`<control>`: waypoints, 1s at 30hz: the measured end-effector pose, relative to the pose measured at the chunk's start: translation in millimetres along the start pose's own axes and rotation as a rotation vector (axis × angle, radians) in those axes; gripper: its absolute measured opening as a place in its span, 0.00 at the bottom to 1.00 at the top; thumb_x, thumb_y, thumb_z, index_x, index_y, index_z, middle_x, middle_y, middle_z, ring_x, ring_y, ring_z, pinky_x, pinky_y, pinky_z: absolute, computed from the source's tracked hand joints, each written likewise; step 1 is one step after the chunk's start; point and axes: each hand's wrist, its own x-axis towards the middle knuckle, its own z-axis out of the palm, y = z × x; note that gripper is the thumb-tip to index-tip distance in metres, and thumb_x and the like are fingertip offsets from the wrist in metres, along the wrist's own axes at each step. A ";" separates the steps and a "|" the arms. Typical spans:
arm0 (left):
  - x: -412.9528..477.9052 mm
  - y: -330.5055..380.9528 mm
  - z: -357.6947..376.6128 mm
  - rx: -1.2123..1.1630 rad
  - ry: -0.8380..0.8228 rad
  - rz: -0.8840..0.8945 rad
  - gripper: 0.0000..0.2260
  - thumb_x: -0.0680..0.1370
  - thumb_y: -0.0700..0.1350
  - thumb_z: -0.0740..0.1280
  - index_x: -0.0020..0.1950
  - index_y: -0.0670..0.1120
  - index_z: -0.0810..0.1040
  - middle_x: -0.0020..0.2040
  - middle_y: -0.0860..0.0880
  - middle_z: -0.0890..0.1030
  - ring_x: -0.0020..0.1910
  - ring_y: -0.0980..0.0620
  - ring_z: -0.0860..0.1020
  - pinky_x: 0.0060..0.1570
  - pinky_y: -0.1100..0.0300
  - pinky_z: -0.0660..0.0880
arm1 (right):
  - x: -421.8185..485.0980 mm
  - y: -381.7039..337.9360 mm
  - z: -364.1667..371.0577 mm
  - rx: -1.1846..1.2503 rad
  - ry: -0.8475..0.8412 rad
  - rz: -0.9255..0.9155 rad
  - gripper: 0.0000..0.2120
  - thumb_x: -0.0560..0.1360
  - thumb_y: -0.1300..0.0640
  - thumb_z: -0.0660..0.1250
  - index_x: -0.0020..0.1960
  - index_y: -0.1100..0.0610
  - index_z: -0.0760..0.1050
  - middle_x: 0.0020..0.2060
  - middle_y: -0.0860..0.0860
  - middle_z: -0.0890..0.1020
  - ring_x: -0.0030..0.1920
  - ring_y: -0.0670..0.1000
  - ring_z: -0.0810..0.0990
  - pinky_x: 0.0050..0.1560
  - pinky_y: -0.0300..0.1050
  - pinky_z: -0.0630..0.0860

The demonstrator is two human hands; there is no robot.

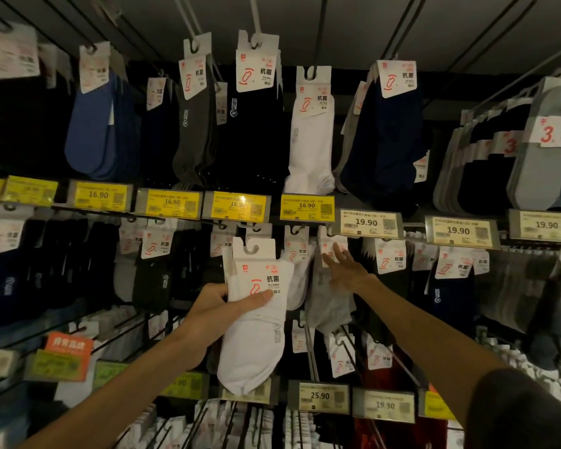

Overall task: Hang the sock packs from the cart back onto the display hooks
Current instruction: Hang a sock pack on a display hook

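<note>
My left hand (221,306) grips a white sock pack (256,335) by its label card, thumb across the front. The pack is upright in front of the middle row, its hanger hole just below the yellow price tags. My right hand (345,272) reaches forward with fingers spread and touches the card of a light grey sock pack (329,303) hanging on a hook (329,233) of the middle row. More white packs (300,273) hang between the two hands. The cart is out of view.
Dark, blue, grey and white sock packs fill the upper row, among them a white pack (311,140). Yellow price tags (306,207) and pale ones (370,223) run along the rails. Lower hooks (311,351) jut out toward me with more packs.
</note>
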 end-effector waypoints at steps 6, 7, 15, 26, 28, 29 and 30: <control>-7.4 1.8 3.2 -0.007 -0.002 -0.010 0.14 0.63 0.54 0.80 0.47 0.54 0.88 0.49 0.53 0.87 0.47 0.54 0.86 0.39 0.63 0.81 | -15.8 -7.6 -8.7 0.332 -0.018 -0.056 0.33 0.80 0.60 0.62 0.80 0.56 0.51 0.80 0.57 0.49 0.79 0.59 0.50 0.76 0.54 0.58; -9.3 2.4 2.8 -0.012 -0.001 -0.007 0.14 0.63 0.54 0.80 0.47 0.54 0.88 0.49 0.53 0.87 0.47 0.54 0.86 0.38 0.64 0.81 | -25.5 -15.5 -8.8 0.447 0.042 -0.094 0.27 0.81 0.60 0.62 0.77 0.61 0.59 0.77 0.60 0.60 0.77 0.60 0.59 0.74 0.53 0.61; -22.7 5.0 5.1 -0.054 -0.018 0.065 0.14 0.65 0.53 0.79 0.48 0.52 0.88 0.48 0.52 0.87 0.47 0.53 0.86 0.38 0.65 0.81 | -161.4 -86.7 0.1 1.328 0.521 -0.346 0.12 0.83 0.55 0.59 0.49 0.50 0.81 0.40 0.46 0.84 0.43 0.45 0.82 0.44 0.35 0.77; -33.7 2.3 23.9 -0.079 -0.067 0.114 0.11 0.67 0.54 0.78 0.47 0.54 0.88 0.48 0.53 0.87 0.47 0.55 0.86 0.39 0.67 0.80 | -203.8 -96.9 -35.6 1.664 0.235 -0.105 0.16 0.73 0.49 0.73 0.56 0.56 0.77 0.48 0.52 0.86 0.50 0.53 0.85 0.50 0.53 0.83; -35.2 2.0 27.3 -0.092 -0.097 0.108 0.10 0.69 0.54 0.77 0.48 0.55 0.88 0.49 0.53 0.87 0.49 0.54 0.85 0.41 0.66 0.80 | -203.2 -96.6 -37.7 1.709 0.199 -0.066 0.16 0.72 0.52 0.75 0.56 0.57 0.79 0.48 0.53 0.86 0.51 0.53 0.85 0.53 0.54 0.82; -35.7 2.5 28.1 -0.095 -0.102 0.099 0.10 0.68 0.55 0.77 0.48 0.56 0.88 0.49 0.53 0.87 0.49 0.54 0.85 0.41 0.66 0.80 | -203.5 -96.5 -38.3 1.728 0.189 -0.054 0.16 0.72 0.53 0.76 0.56 0.58 0.79 0.48 0.53 0.86 0.51 0.54 0.85 0.55 0.55 0.81; -35.7 3.6 28.5 -0.094 -0.100 0.090 0.11 0.68 0.56 0.77 0.48 0.57 0.87 0.49 0.54 0.87 0.49 0.55 0.85 0.41 0.66 0.80 | -203.4 -96.3 -38.7 1.735 0.187 -0.044 0.16 0.72 0.53 0.76 0.56 0.59 0.79 0.48 0.54 0.86 0.51 0.54 0.85 0.56 0.57 0.81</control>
